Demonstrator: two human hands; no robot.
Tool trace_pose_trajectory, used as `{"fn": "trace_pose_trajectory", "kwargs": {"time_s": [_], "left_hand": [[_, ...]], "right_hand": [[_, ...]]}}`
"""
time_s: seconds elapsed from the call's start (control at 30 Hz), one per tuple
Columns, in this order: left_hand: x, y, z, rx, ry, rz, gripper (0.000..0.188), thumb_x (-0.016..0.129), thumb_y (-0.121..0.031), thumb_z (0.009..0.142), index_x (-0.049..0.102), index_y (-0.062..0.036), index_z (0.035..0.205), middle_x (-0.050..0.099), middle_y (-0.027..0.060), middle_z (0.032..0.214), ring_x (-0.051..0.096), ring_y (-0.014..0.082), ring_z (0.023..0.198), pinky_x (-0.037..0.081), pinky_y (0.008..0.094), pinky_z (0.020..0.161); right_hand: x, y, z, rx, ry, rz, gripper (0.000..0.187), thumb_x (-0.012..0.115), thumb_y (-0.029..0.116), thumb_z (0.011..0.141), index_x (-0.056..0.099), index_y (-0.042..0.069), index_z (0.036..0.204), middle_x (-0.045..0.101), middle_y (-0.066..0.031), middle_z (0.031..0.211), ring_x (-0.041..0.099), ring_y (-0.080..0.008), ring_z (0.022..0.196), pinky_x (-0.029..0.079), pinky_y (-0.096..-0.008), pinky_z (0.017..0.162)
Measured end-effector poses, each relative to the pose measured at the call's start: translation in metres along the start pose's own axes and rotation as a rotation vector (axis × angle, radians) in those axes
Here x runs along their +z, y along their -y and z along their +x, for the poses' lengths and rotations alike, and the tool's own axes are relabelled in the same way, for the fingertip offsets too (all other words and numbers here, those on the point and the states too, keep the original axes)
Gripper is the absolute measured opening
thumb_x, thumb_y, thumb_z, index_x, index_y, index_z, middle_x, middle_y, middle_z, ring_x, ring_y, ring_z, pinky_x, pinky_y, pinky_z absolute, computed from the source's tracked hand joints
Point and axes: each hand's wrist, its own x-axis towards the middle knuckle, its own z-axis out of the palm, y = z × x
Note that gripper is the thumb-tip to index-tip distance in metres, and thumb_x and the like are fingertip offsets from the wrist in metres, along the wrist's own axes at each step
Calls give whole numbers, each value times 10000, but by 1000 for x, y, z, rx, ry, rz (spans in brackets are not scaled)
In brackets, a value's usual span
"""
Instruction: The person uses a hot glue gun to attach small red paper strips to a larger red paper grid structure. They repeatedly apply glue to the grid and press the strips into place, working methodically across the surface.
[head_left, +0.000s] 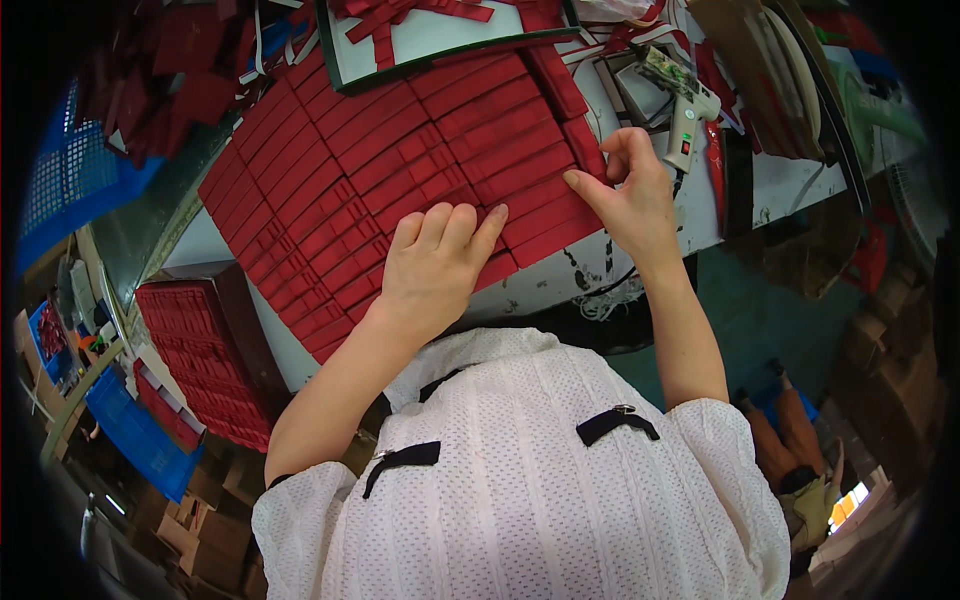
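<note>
Red boxes (395,150) lie under both hands (432,262) (637,205); any lettering unreadable.

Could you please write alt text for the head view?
A person's left hand is over rows of narrow red boxes on a white table, with the right hand at their right edge. Beyond lie a glue gun and a green-rimmed tray with red ribbons.
</note>
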Motion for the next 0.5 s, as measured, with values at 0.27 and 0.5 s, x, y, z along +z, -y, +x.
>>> {"fn": "trace_pose_trajectory", "kwargs": {"time_s": [0.27, 0.5], "left_hand": [[7, 10, 20, -368, -291, -405, 256, 650, -26, 762, 595, -43, 1011, 540, 113, 881, 537, 276, 791, 442, 352, 697], [18, 27, 43, -386, -307, -348, 213, 658, -56, 760, 608, -48, 967, 553, 88, 873, 585, 252, 733, 479, 336, 626]], "right_hand": [[2, 5, -2, -193, -151, 89, 214, 715, 105, 703, 568, 42, 845, 518, -54, 687, 517, -192, 635, 423, -313, 573], [24, 23, 33, -368, -129, -10, 72, 675, 96, 723, 624, 66, 764, 551, -72, 729, 551, -259, 723, 445, -360, 635]]}}
